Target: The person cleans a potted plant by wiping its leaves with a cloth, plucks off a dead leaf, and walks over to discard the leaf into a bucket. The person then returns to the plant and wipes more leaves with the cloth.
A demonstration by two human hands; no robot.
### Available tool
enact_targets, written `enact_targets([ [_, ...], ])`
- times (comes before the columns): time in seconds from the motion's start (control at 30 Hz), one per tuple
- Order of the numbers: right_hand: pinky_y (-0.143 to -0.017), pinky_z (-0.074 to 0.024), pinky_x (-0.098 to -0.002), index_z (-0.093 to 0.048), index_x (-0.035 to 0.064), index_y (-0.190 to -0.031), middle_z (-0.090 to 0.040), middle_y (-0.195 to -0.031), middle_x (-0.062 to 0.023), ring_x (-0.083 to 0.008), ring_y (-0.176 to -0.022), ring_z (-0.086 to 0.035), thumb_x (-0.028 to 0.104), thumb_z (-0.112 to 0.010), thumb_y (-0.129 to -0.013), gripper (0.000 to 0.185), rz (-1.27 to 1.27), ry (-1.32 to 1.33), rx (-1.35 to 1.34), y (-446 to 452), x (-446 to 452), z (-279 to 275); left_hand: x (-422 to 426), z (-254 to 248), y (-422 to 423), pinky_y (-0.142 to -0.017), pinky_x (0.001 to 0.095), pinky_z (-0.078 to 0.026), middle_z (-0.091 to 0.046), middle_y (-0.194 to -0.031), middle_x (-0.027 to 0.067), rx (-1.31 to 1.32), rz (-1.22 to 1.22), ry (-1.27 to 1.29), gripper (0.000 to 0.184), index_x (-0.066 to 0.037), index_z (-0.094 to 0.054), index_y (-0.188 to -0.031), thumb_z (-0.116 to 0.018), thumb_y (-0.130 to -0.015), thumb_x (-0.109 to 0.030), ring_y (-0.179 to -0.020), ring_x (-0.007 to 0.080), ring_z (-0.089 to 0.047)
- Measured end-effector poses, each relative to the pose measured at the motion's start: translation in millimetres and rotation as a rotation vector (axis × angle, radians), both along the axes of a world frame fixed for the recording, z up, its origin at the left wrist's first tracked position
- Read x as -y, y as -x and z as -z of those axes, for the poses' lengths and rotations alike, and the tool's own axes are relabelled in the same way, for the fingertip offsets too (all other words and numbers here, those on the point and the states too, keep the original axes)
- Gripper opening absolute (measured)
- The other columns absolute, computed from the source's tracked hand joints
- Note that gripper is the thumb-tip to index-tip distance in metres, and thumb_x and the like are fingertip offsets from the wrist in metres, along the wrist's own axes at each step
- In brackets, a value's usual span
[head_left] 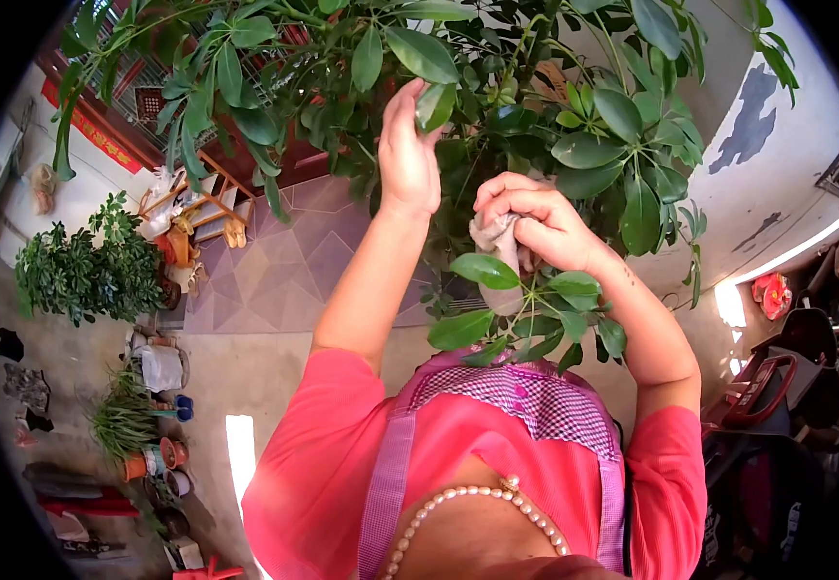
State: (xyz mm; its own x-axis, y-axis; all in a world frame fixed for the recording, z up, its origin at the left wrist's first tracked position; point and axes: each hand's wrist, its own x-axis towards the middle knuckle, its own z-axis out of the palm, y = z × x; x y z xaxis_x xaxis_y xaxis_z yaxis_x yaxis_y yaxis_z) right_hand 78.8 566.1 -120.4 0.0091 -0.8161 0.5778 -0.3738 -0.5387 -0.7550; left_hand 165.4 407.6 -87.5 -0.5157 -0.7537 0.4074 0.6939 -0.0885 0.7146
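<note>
Left hand (410, 159): raised, fingers straight and close together, against a leaf (436, 106); whether it grips the leaf, I cannot tell.
Right hand (547, 224): lower than the left hand and to its right, fingers curled round a cloth (499, 237).
Cloth: bunched in the right hand, its lower part hanging toward the chest, seemingly damp or soiled.
Plant (586, 151): leafy branches above and around both hands, some leaves just below the cloth.
Bush (90, 261): well left of the hands.
Wall (777, 116): right of the hands, paint patchy.
</note>
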Motion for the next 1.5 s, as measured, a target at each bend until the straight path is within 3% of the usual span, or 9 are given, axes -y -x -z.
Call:
enact_targets([
  [0.1, -0.089, -0.0426, -0.0343, -0.059, -0.0025, -0.089, -0.056, -0.104, -0.013, -0.0227, -0.096, -0.054, 0.001, -0.041, -0.068, 0.028, -0.018, -0.022, -0.033, 3, -9, 5, -18, 9, -5, -0.096, 0.0324, -0.034, -0.048, -0.116, 0.0083, 0.063, -0.752, 0.815, 0.025, -0.001, -0.049, -0.115, -0.048, -0.092, -0.009, -0.109, 0.0151, -0.044],
  [0.27, -0.086, -0.0445, -0.0342, -0.06, -0.002, -0.09, -0.055, -0.104, -0.0132, -0.0229, -0.093, -0.056, 0.0, -0.041, -0.066, 0.031, -0.078, -0.021, 0.043, 16, -8, 25, -35, -45, 8, -0.079, 0.0282, -0.047, -0.063, -0.094, 0.0099, -0.177, -0.585, 1.086, 0.017, 0.004, -0.056, -0.102, -0.047, -0.088, 0.004, -0.085, 0.0149, -0.06],
  [0.33, -0.087, -0.0442, -0.0341, -0.061, -0.0015, -0.091, -0.056, -0.104, -0.0135, -0.0242, -0.096, -0.056, 0.004, -0.045, -0.071, 0.026, -0.09, 0.002, 0.001, 18, -8, 29, -21, -94, 52, -0.076, 0.0296, -0.05, -0.068, -0.089, 0.0095, 0.275, -0.441, 1.057, 0.018, -0.001, -0.063, -0.099, -0.049, -0.088, -0.002, -0.081, 0.015, -0.064],
  [0.37, -0.088, -0.0441, -0.0341, -0.061, -0.0012, -0.091, -0.057, -0.104, -0.0136, -0.0249, -0.097, -0.056, 0.006, -0.047, -0.073, 0.024, -0.094, 0.017, -0.021, 20, -8, 31, -24, -116, 58, -0.083, 0.0431, -0.047, -0.062, -0.097, 0.025, 0.67, -0.506, 1.255, 0.031, 0.0, -0.059, -0.102, -0.047, -0.089, -0.024, -0.098, 0.0389, -0.058],
  [0.4, -0.087, -0.0442, -0.0343, -0.061, -0.0008, -0.091, -0.057, -0.104, -0.0135, -0.025, -0.097, -0.056, 0.007, -0.048, -0.073, 0.023, -0.091, 0.021, -0.021, 20, -8, 33, -6, -114, 78, -0.075, 0.045, -0.047, -0.06, -0.084, 0.0277, 0.733, -0.595, 1.368, 0.025, 0.002, -0.061, -0.092, -0.045, -0.087, -0.016, -0.085, 0.0414, -0.059],
  [0.53, -0.086, -0.0448, -0.0347, -0.062, 0.0005, -0.09, -0.058, -0.104, -0.0133, -0.0251, -0.097, -0.057, 0.01, -0.049, -0.075, 0.022, -0.088, 0.031, -0.026, 20, -12, 41, 24, -111, 111, -0.077, 0.0355, -0.051, -0.067, -0.096, 0.0144, 1.718, -0.576, 1.488, 0.024, -0.001, -0.063, -0.103, -0.058, -0.08, -0.004, -0.089, 0.0245, -0.066],
  [0.97, -0.086, -0.0452, -0.0348, -0.061, 0.0021, -0.094, -0.056, -0.106, -0.0131, -0.0245, -0.096, -0.057, 0.007, -0.048, -0.073, 0.025, -0.104, 0.017, -0.067, 23, -22, 40, 71, -57, 128, -0.079, 0.0392, -0.049, -0.068, -0.097, 0.0106, 1.652, -0.871, 1.687, 0.022, -0.009, -0.069, -0.095, -0.056, -0.078, -0.013, -0.095, 0.0285, -0.064],
  [1.33, -0.083, -0.0462, -0.0323, -0.064, 0.0016, -0.092, -0.057, -0.107, -0.013, -0.0235, -0.095, -0.058, 0.002, -0.047, -0.069, 0.028, -0.058, 0.012, -0.089, 20, -16, 40, 55, -101, 107, -0.067, 0.0412, -0.051, -0.067, -0.083, 0.0129, 1.198, -1.161, 1.835, 0.013, -0.008, -0.069, -0.081, -0.058, -0.074, -0.009, -0.077, 0.0314, -0.064],
  [1.5, -0.084, -0.0459, -0.032, -0.064, 0.0012, -0.092, -0.058, -0.107, -0.0129, -0.0234, -0.095, -0.058, 0.001, -0.047, -0.068, 0.029, -0.058, 0.009, -0.05, 16, -11, 37, 83, -115, 133, -0.067, 0.0441, -0.05, -0.057, -0.067, 0.0161, 0.35, -1.398, 1.883, 0.014, -0.002, -0.063, -0.074, -0.054, -0.071, -0.011, -0.067, 0.0325, -0.06],
])
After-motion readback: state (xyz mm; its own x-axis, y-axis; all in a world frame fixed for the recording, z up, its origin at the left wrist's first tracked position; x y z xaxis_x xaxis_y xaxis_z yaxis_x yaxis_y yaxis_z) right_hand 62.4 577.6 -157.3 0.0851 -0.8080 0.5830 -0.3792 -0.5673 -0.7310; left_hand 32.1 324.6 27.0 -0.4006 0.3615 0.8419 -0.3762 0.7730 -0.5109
